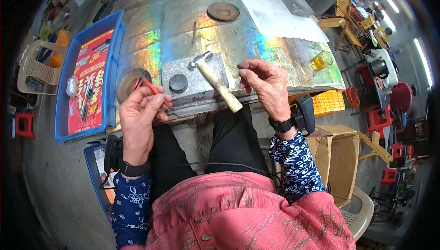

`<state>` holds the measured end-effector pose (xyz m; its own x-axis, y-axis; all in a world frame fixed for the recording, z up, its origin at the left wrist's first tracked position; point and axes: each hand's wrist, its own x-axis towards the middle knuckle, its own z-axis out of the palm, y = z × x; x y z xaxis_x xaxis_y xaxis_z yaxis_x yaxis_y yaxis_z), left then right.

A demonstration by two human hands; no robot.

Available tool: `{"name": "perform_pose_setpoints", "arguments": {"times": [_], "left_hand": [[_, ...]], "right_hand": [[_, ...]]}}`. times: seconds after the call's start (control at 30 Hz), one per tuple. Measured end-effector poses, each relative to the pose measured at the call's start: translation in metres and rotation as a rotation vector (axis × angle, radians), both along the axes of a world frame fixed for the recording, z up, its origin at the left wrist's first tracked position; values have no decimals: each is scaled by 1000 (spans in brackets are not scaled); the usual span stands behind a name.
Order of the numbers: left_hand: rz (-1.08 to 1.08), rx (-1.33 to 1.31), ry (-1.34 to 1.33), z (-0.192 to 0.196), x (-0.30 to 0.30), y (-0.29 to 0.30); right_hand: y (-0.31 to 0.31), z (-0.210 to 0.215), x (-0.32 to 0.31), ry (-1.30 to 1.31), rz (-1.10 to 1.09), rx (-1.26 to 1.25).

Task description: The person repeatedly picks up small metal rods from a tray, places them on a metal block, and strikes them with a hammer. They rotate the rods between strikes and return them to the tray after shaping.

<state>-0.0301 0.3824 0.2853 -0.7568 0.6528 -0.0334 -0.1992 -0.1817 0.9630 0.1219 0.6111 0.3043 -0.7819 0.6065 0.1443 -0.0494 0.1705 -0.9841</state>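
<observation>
My left hand [139, 112] grips small red-handled pliers [151, 88] at the near edge of the metal-covered table [183, 34]. My right hand [267, 87] pinches a thin short wire or pin [234, 68] between thumb and forefinger, just right of a grey stone block [195, 82]. On that block lie a wooden-handled hammer [215, 80], handle sticking out toward me, and a round dark disc [178, 83]. A brown round dish [129, 82] sits behind my left hand.
A blue tray [89, 73] holding a red printed sheet and small tools lies to the left. Farther back are a round brown lid [222, 11], a paper sheet [275, 11] and a glass of amber liquid [321, 60]. A cardboard box [341, 158] and yellow crate [327, 102] stand right.
</observation>
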Motion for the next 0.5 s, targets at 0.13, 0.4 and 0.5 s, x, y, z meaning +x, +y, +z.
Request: {"name": "perform_pose_setpoints", "arguments": {"times": [0.13,0.4,0.5], "left_hand": [[-19,78,-71,-2,8,2],[-71,267,-254,-4,21,4],[-80,302,-274,-4,23,2]], "right_hand": [[-25,6,2,31,35,-84],[-75,8,0,59,159,-135],[-84,7,-2,50,190,-109]]}}
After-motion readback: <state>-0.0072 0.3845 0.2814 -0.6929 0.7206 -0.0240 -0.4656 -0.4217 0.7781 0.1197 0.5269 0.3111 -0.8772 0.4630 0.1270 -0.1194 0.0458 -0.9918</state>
